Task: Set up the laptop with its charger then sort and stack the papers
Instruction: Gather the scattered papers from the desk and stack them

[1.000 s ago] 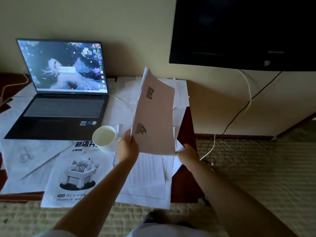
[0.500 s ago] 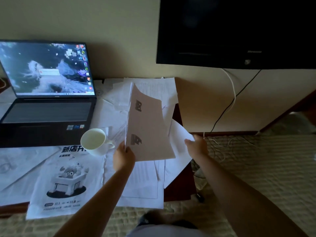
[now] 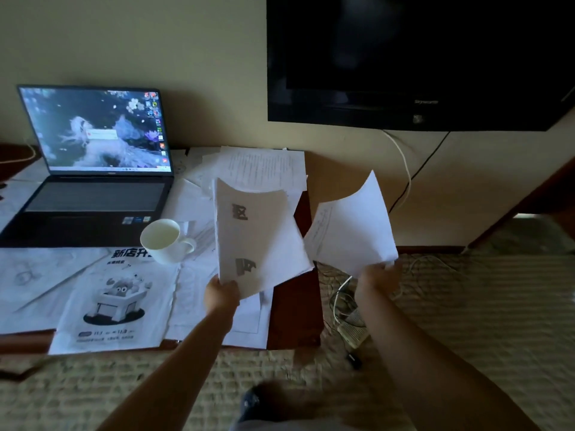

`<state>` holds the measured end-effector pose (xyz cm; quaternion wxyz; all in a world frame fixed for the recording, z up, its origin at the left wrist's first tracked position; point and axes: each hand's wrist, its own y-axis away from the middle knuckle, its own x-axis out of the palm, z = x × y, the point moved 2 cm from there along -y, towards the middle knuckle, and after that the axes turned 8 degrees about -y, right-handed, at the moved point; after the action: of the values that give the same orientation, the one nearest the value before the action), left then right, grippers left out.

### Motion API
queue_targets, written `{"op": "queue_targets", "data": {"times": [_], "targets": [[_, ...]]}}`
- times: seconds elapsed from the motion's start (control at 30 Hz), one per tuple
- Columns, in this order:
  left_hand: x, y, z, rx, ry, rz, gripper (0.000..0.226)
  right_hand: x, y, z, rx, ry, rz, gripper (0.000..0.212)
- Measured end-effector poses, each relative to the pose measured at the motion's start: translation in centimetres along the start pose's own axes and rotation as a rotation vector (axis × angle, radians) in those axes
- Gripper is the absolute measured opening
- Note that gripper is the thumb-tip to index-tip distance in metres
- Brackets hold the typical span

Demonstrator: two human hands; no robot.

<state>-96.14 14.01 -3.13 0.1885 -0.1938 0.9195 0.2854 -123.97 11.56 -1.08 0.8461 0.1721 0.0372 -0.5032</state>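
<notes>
My left hand (image 3: 221, 294) grips the bottom edge of a bundle of papers (image 3: 258, 234) with two dark printed figures, held upright over the table's right part. Off the table's right edge, my right hand (image 3: 379, 275) pinches a single white sheet (image 3: 353, 231) at its lower corner and holds it up. The open laptop (image 3: 93, 181) stands at the back left with its screen lit. Loose papers (image 3: 264, 166) cover the dark wooden table (image 3: 295, 312), among them a printed flyer (image 3: 115, 300) at the front. A thin cable (image 3: 18, 158) lies at the far left behind the laptop.
A white mug (image 3: 165, 236) stands on the papers just left of the held bundle. A black TV (image 3: 413, 60) hangs on the wall at the right, with cables (image 3: 404, 169) dropping to a power strip (image 3: 351, 329) on the woven floor mat.
My right hand took one sheet from the table's right edge and lifted it up to the right. The left hand keeps the bundle upright. The camera swung right, then back left.
</notes>
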Motion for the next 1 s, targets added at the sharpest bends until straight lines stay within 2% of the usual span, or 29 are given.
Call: {"op": "queue_targets", "data": {"times": [0.13, 0.2, 0.27, 0.37, 0.47, 0.6, 0.67, 0.8, 0.9, 1.0], "targets": [[-0.7, 1.6, 1.5, 0.017, -0.192, -0.048, 0.028, -1.4, -0.3, -0.8, 0.134, -0.109, 0.021, 0.037], [-1.7, 2.4, 2.4, 0.026, -0.322, -0.069, 0.026, -1.4, 0.1, -1.7, 0.221, -0.166, 0.112, 0.039], [-2.2, 2.8, 3.1, 0.021, -0.34, -0.069, 0.025, -1.0, 1.0, -2.7, 0.285, -0.173, 0.215, 0.041], [-1.9, 3.5, 3.2, -0.004, -0.242, 0.002, 0.027, -0.8, 3.3, -2.9, 0.273, -0.084, 0.317, 0.041], [-1.3, 4.0, 3.0, -0.059, -0.117, 0.106, 0.024, -0.6, 6.0, -2.6, 0.179, 0.049, 0.422, 0.04], [-1.0, 4.6, 2.9, -0.131, 0.013, 0.236, 0.058, 0.2, 8.3, -4.0, 0.068, 0.254, 0.555, 0.039], [-0.8, 4.5, 3.1, -0.203, 0.08, 0.262, 0.062, 0.5, 8.9, -4.7, 0.069, 0.314, 0.65, 0.04], [-0.6, 3.2, 3.5, -0.242, 0.014, 0.309, 0.052, 0.7, 8.9, -6.3, 0.055, 0.479, 0.776, 0.051], [-0.5, 2.4, 3.8, -0.24, 0.037, 0.355, 0.041, 0.7, 7.8, -6.8, -0.018, 0.622, 0.848, 0.049], [0.0, 1.8, 3.7, -0.123, 0.015, 0.346, 0.027, 1.0, 7.6, -6.8, -0.046, 0.695, 0.868, 0.045]]}}
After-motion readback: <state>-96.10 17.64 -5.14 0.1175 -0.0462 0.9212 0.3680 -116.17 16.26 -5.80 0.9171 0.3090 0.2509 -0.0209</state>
